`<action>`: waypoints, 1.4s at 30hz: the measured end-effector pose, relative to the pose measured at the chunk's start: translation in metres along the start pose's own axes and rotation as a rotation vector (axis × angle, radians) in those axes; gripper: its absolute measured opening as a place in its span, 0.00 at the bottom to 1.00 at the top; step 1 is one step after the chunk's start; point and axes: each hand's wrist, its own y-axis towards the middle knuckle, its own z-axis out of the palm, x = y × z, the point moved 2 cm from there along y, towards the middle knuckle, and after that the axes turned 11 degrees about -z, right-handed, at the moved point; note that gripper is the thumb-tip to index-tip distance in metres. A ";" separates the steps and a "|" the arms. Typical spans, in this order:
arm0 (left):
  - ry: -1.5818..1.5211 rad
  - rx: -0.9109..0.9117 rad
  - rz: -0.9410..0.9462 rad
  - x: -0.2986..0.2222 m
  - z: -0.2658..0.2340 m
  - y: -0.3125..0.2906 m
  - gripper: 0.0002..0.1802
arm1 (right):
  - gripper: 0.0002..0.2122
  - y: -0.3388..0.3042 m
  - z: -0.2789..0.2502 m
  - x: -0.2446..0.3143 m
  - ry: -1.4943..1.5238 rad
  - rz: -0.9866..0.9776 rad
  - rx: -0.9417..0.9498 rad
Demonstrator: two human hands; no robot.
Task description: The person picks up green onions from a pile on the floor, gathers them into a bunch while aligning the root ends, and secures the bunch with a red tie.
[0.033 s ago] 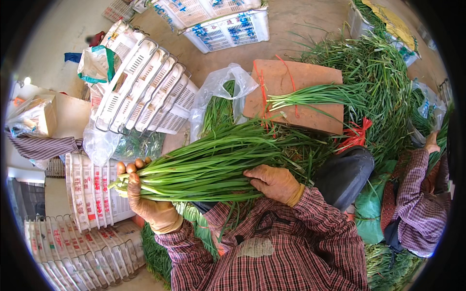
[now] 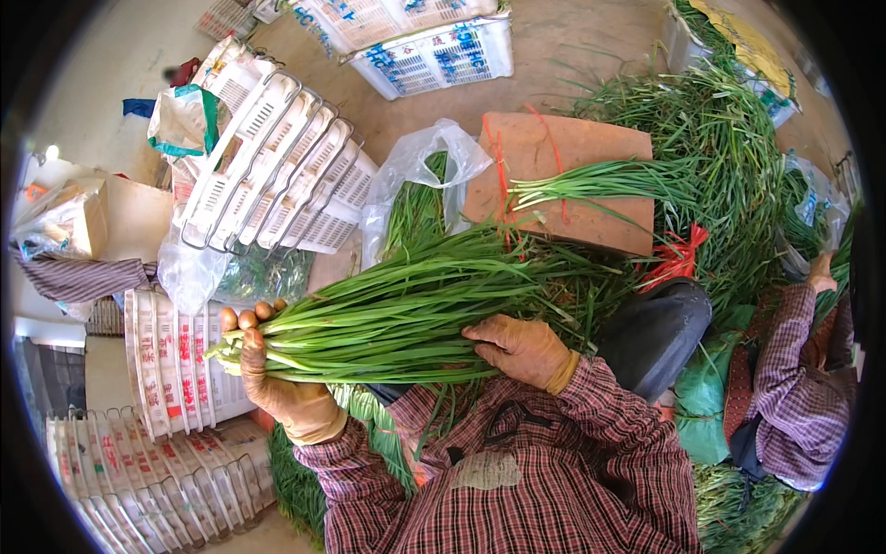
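Bare brownish floor (image 2: 572,37) shows at the top, where white crates (image 2: 438,65) with blue markings stand one on another. Stacked white baskets (image 2: 277,166) with metal handles lean at the upper left, and more pale baskets (image 2: 166,471) with red markings fill the lower left.

Across the middle, in front of a person in a red-and-black checked shirt (image 2: 554,489), lies a large bunch of long green leaves (image 2: 397,319), held up with its pale stem ends to the left and its tips to the right. The left hand (image 2: 300,397) has its fingers clamped on the stem end, thumb on the near side and fingertips showing beyond. The right hand (image 2: 526,351) touches the leaves along the near edge farther right, its fingers bent; whether they pinch any leaves I cannot tell.

Beyond the bunch, a brown block (image 2: 591,138) with red strings (image 2: 500,166) bears a smaller green bunch (image 2: 591,185). Left of it sits a clear plastic bag (image 2: 392,185) with greens inside; to its right spreads a big leafy heap (image 2: 711,138). Red ties (image 2: 678,258) lie near a dark knee (image 2: 660,328). At the far right, a co-worker's hand (image 2: 820,273) is beside more greens.
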 end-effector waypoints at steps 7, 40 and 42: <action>-0.003 -0.014 0.011 -0.001 -0.007 0.002 0.21 | 0.11 0.009 -0.004 0.009 -0.042 0.017 0.086; 0.018 -0.010 0.005 -0.014 -0.013 0.001 0.20 | 0.06 -0.056 -0.031 -0.066 -0.330 0.560 0.156; 0.011 0.013 0.002 -0.014 -0.012 0.001 0.20 | 0.05 -0.073 -0.036 -0.084 -0.621 0.627 0.313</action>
